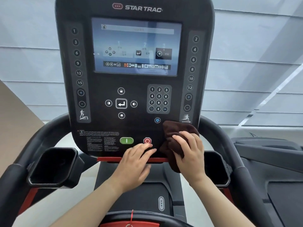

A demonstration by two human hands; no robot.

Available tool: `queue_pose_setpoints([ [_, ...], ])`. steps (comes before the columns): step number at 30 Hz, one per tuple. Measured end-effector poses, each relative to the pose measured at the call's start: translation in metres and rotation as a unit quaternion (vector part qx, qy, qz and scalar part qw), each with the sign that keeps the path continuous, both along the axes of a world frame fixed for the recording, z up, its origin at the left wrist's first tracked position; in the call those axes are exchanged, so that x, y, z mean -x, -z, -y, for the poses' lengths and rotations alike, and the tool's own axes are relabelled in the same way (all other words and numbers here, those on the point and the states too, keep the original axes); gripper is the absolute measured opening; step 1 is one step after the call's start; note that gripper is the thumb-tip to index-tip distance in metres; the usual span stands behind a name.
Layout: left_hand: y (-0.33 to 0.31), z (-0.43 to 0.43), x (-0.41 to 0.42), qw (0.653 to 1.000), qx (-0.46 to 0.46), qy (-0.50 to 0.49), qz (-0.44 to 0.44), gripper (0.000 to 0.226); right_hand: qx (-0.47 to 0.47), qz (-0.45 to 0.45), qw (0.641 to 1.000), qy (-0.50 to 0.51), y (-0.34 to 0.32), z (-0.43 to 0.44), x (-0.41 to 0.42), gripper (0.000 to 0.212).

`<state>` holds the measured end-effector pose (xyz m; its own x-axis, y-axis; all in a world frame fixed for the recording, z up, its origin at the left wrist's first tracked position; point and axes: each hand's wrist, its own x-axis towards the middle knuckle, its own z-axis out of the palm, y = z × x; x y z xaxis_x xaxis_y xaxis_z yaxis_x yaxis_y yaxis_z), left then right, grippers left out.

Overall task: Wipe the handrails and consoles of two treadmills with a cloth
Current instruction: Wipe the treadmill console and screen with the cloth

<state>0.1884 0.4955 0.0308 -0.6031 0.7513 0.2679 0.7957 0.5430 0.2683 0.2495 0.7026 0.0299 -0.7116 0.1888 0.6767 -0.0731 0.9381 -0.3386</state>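
The black treadmill console fills the middle of the view, with a lit screen, keypads, a green start button and a red stop button. My right hand presses a dark brown cloth flat against the console's lower right corner, fingers fairly straight over it. My left hand rests with straight fingers on the console's bottom edge, just below the red stop button. Black curved handrails run down the left and right.
Black cup holders sit at the left and right below the console. A red bar runs along the console's bottom edge. A second treadmill's deck lies at the right. Window blinds are behind.
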Motion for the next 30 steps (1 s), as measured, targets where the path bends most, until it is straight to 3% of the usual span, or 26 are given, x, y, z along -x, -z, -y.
queue_pose_setpoints([
  [4, 0.001, 0.005, 0.000, 1.000, -0.008, -0.011, 0.011, 0.048, 0.012, -0.016, 1.000, -0.011, -0.012, 0.011, 0.013, 0.045],
  [11, 0.005, 0.026, 0.004, 0.995, -0.053, -0.083, 0.026, 0.042, -0.072, 0.016, 0.996, -0.040, -0.005, 0.026, 0.020, 0.056],
  [20, 0.011, 0.027, 0.001, 0.990, -0.062, -0.124, 0.017, 0.037, 0.010, -0.042, 0.999, 0.030, -0.075, 0.017, 0.063, 0.034],
  [30, 0.014, 0.027, 0.001, 0.991, -0.049, -0.123, 0.004, 0.037, -0.039, -0.004, 0.999, 0.023, -0.015, 0.028, 0.028, 0.053],
])
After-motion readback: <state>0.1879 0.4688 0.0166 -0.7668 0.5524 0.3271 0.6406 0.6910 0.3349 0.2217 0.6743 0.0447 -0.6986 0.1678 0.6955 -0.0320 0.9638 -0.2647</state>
